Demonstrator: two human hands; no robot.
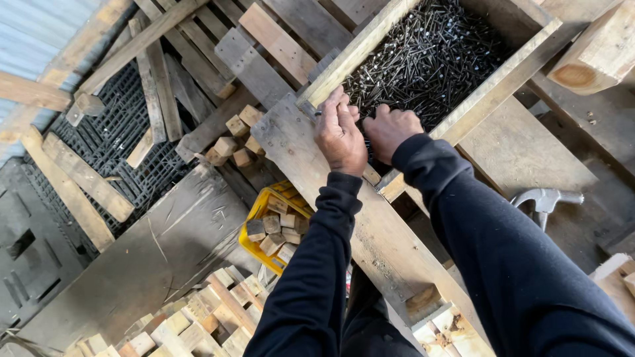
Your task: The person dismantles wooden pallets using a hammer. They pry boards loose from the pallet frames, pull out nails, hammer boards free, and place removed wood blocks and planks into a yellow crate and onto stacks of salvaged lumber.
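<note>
My left hand (339, 135) rests on the near corner of a wooden box (503, 82) full of dark nails (423, 59); its fingers pinch what looks like a nail at the box's edge. My right hand (390, 129) is curled inside the box on the nail pile, and what its closed fingers grip is hidden. Both arms wear dark sleeves. Under the hands a long worn plank (377, 238) runs down toward me.
A metal hammer head (546, 198) lies on boards at the right. A yellow crate (259, 208) holds small wood blocks, with more blocks (198, 324) heaped below. Black plastic pallets (112, 142) and loose planks lie at the left.
</note>
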